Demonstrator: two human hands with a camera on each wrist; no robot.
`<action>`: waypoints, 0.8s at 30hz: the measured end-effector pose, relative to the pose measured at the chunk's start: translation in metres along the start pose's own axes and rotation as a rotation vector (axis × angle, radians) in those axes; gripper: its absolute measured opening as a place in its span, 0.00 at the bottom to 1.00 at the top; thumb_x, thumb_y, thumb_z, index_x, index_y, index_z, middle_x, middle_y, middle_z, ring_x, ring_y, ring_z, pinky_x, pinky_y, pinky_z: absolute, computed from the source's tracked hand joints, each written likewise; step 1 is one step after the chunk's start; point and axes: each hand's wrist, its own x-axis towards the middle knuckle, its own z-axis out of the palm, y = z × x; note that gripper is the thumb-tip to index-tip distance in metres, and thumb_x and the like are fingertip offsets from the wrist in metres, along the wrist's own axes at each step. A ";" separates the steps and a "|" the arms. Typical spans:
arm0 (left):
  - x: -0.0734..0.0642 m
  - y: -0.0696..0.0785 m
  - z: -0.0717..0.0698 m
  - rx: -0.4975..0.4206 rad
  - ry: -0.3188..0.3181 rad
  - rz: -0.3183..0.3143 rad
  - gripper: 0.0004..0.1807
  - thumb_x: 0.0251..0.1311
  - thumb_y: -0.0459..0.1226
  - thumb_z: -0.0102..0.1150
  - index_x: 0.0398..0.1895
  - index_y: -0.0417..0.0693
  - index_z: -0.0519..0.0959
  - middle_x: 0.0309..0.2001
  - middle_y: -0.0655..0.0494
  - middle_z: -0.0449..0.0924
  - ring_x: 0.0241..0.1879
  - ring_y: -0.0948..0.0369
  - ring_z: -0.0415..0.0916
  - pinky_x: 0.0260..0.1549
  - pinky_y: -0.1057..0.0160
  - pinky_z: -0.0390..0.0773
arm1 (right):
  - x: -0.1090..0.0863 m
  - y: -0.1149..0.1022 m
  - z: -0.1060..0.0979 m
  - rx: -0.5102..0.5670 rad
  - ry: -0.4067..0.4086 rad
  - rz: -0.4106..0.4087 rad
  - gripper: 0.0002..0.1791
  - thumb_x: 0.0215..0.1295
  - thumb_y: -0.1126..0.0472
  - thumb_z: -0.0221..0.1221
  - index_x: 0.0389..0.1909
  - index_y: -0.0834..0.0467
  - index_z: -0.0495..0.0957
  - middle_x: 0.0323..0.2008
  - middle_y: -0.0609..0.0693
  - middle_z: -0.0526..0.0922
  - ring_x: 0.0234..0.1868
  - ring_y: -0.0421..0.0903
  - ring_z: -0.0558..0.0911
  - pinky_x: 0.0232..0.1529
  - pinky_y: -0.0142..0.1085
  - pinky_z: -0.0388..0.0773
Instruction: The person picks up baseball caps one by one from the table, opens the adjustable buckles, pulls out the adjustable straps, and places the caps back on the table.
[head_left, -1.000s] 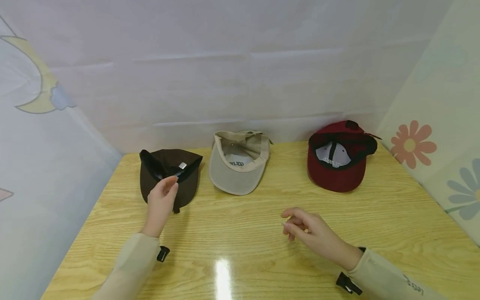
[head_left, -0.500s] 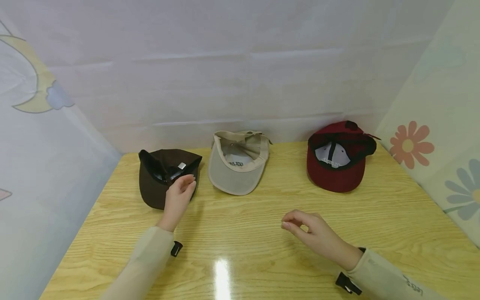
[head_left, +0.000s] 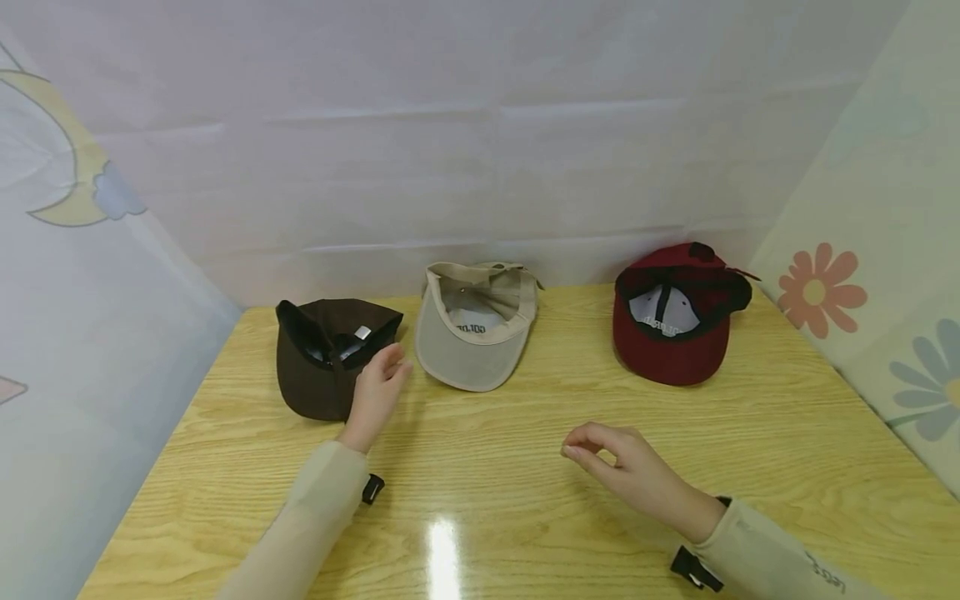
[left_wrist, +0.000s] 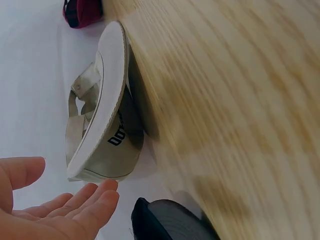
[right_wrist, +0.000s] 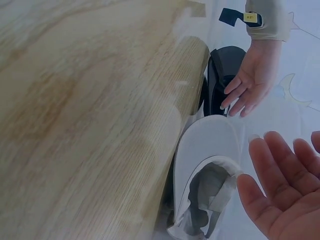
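Observation:
Three caps lie upside down in a row along the back of the table. Leftmost is a dark brown cap, a beige cap is in the middle, and a dark red cap is at the right. My left hand hovers in front of the brown cap's right side, near the beige cap, holding nothing, its fingers relaxed. In the left wrist view, the fingertips are close to the beige cap. My right hand is over the table's right middle, fingers loosely bent around air.
The wooden table carries the caps. A pale backdrop rises right behind them. Side panels with a moon at left and flowers at right bound the table. Both sleeves have black straps near the wrist.
My left hand has moved right, from over the brown cap's middle toward the beige cap. The brown cap's strap no longer hangs past its brim. My right hand has barely moved; its fingers drew closer together.

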 end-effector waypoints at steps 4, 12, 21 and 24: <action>0.004 -0.003 0.003 -0.002 0.004 -0.015 0.25 0.69 0.30 0.51 0.66 0.25 0.63 0.63 0.29 0.67 0.61 0.39 0.69 0.60 0.47 0.68 | 0.000 0.001 0.001 -0.005 -0.002 -0.007 0.07 0.65 0.71 0.59 0.37 0.56 0.81 0.34 0.43 0.83 0.33 0.36 0.79 0.29 0.33 0.77; 0.010 -0.005 0.009 0.021 -0.010 -0.009 0.25 0.69 0.29 0.51 0.66 0.23 0.62 0.62 0.28 0.67 0.59 0.38 0.70 0.59 0.46 0.69 | 0.000 0.001 0.001 -0.007 -0.011 -0.003 0.07 0.65 0.70 0.59 0.37 0.56 0.81 0.33 0.43 0.83 0.33 0.33 0.76 0.29 0.33 0.76; 0.017 -0.003 0.020 0.006 0.005 0.005 0.23 0.67 0.27 0.51 0.63 0.23 0.65 0.57 0.28 0.72 0.56 0.39 0.73 0.56 0.47 0.72 | 0.001 0.002 0.001 0.003 -0.030 -0.009 0.07 0.66 0.71 0.59 0.36 0.56 0.81 0.33 0.43 0.83 0.32 0.33 0.75 0.29 0.32 0.76; 0.020 -0.003 0.022 0.005 0.013 -0.012 0.22 0.67 0.27 0.52 0.62 0.24 0.66 0.56 0.28 0.73 0.56 0.39 0.73 0.56 0.47 0.72 | 0.001 0.001 0.001 0.010 -0.043 -0.005 0.07 0.66 0.70 0.58 0.36 0.56 0.81 0.33 0.43 0.83 0.32 0.33 0.75 0.28 0.33 0.76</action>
